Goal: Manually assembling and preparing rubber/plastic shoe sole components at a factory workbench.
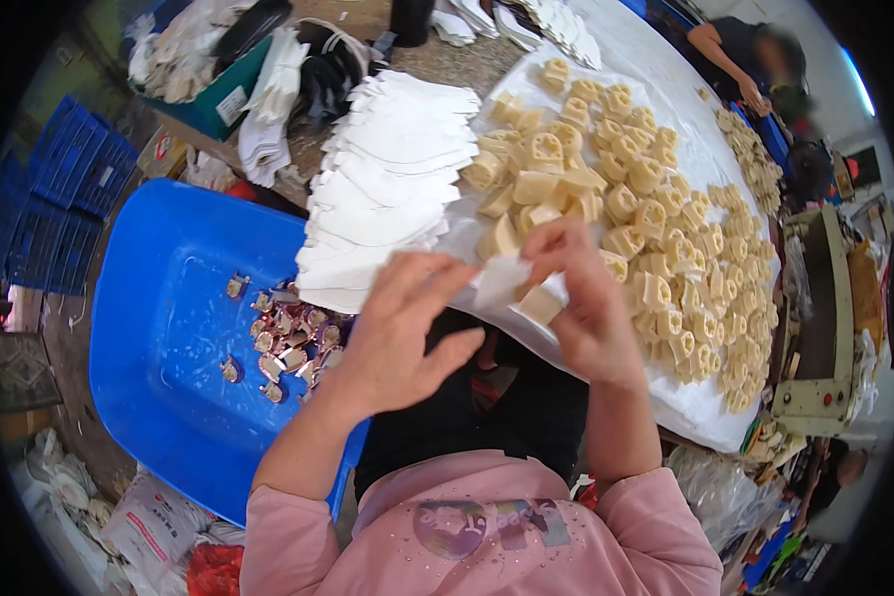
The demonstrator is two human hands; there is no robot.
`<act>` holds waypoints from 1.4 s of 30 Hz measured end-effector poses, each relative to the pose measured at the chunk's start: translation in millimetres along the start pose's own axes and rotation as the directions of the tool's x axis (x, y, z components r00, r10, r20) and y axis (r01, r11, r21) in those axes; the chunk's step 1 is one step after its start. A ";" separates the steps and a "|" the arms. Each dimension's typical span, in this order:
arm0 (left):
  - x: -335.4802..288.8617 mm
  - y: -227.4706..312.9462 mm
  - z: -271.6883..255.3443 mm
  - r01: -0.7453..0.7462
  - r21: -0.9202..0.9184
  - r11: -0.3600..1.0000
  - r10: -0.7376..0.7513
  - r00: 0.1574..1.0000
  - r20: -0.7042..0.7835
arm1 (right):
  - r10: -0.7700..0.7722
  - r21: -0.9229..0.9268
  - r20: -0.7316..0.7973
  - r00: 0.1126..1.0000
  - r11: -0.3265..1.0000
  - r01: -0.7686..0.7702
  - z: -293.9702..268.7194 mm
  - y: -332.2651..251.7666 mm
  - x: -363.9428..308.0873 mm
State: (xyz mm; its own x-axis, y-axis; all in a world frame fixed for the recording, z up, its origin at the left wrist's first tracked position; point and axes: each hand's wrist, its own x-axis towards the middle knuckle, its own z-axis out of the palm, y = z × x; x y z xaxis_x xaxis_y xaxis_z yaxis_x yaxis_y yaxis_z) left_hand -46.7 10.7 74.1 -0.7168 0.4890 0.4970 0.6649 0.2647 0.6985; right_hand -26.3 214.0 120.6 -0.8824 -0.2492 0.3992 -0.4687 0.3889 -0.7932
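Before my chest, my right hand (588, 313) pinches a small cream-coloured molded piece (540, 304), its flat pale side showing. A small white sheet piece (500, 282) sits against it, between my two hands and slightly blurred. My left hand (399, 333) is open, thumb apart from the fingers, with its fingertips at the white piece's left edge; whether they touch it I cannot tell. Just beyond lie overlapping rows of white cut sheets (392, 169). A large heap of similar cream molded pieces (651, 209) covers the table to the right.
At my left stands a blue plastic tub (159, 328) holding several shiny purple-and-gold pieces (293, 338). A green box (204, 114) of gloves and cloth is at the far left. White sheeting (700, 412) covers the table. Another person (755, 65) works at the far right.
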 end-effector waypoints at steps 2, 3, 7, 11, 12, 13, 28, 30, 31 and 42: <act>-7.0 7.6 17.2 0.035 -0.112 0.993 -0.023 0.994 0.108 | 0.042 0.032 0.121 0.992 0.998 -0.047 6.5 -0.6 -16.7; -12.3 8.1 28.0 0.062 -0.178 0.982 -0.040 0.992 0.124 | 0.053 0.042 0.184 0.982 0.997 -0.062 7.2 2.7 -24.3; -24.3 12.0 44.1 0.187 -0.220 0.957 -0.164 0.979 0.119 | 0.198 0.212 0.098 0.975 0.953 -0.215 -7.1 32.7 -50.5; -31.7 2.1 54.9 0.500 -0.423 0.756 -0.492 0.860 0.137 | 0.431 -0.138 -0.397 0.810 0.845 -0.517 -10.6 50.2 -39.2; -29.5 -1.4 60.4 0.463 -0.531 0.710 -0.490 0.866 0.100 | 0.313 -0.317 -0.458 0.832 0.817 -0.482 -9.0 54.0 -32.5; -27.6 -3.4 64.5 0.419 -0.631 0.653 -0.494 0.867 0.065 | 0.317 -0.313 -0.464 0.827 0.815 -0.488 -6.9 57.4 -26.2; 1.6 5.3 86.4 0.296 -0.783 0.547 -0.474 0.880 0.002 | 0.157 -0.651 -0.300 0.941 0.687 -0.323 5.9 54.9 -60.7; 4.8 6.9 87.2 0.301 -0.792 0.531 -0.479 0.878 0.013 | 0.178 -0.658 -0.320 0.931 0.665 -0.353 6.0 54.4 -58.2; 5.1 7.0 87.2 0.314 -0.792 0.523 -0.489 0.872 0.023 | 0.199 -0.664 -0.331 0.922 0.646 -0.378 6.1 54.4 -57.4; -7.4 6.2 85.2 0.281 -0.911 0.301 -0.601 0.798 0.047 | 0.054 -0.724 -0.317 0.947 0.631 -0.278 -1.7 52.9 -89.7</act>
State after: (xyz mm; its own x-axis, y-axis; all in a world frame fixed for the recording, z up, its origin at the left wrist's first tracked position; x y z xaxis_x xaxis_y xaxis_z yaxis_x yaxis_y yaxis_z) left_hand -19.3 79.6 30.9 -0.9616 0.2703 -0.0478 -0.1928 -0.5407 0.8188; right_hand 28.0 258.5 43.6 -0.8744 0.0659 0.4807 -0.0812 0.9569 -0.2790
